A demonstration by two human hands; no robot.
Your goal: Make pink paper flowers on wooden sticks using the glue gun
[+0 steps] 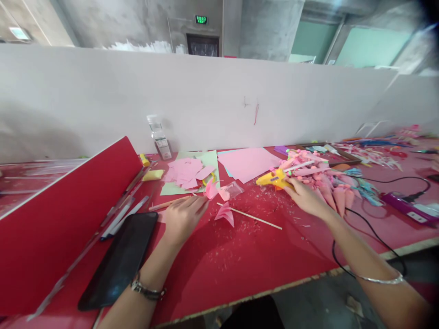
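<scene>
My left hand is closed, with a pink paper petal at its fingertips above the red table. In my right hand is a yellow hot glue gun, its nozzle pointing left. A white glue stick appears to stick out from its rear. Between the hands, a folded pink paper piece lies by one end of a thin pale stick. A small clear plastic bag rests just beyond the petal.
Pink paper pieces lie on green sheets at the back, beside larger pink sheets. Finished-looking pink cones are heaped at right near a purple power strip with black cables. A black tray and red partition stand left.
</scene>
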